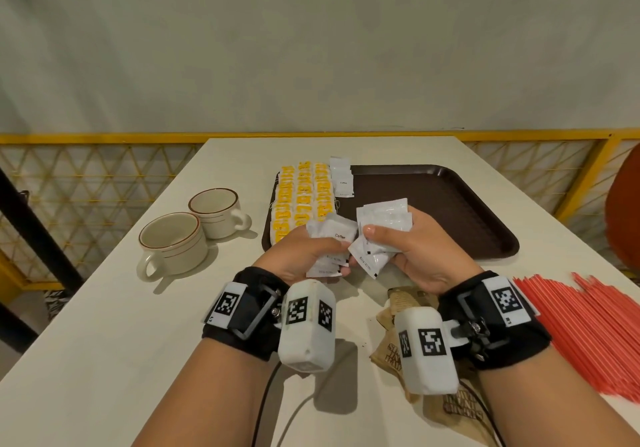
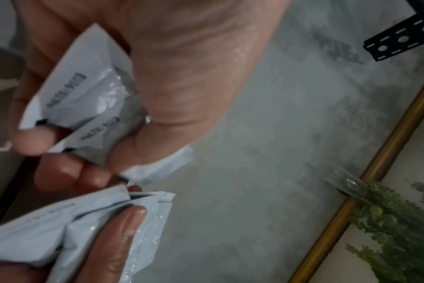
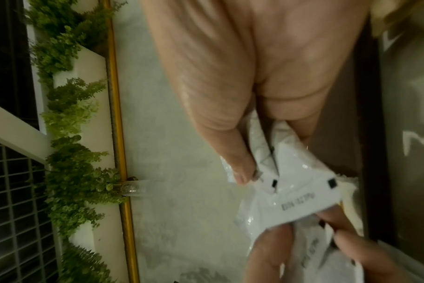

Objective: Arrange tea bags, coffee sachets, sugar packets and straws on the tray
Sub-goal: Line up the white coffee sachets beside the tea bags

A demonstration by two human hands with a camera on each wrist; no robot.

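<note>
A dark brown tray lies on the white table. Rows of yellow tea bags fill its left end, with a short row of white coffee sachets beside them. Above the tray's near edge, my left hand grips a few white coffee sachets. My right hand holds a larger bunch of coffee sachets, thumb on top. The two bunches touch. Red straws lie in a pile at the right. Brown sugar packets lie under my right wrist.
Two cream mugs stand on the table left of the tray. A yellow railing with mesh runs behind the table. An orange chair back shows at the right edge.
</note>
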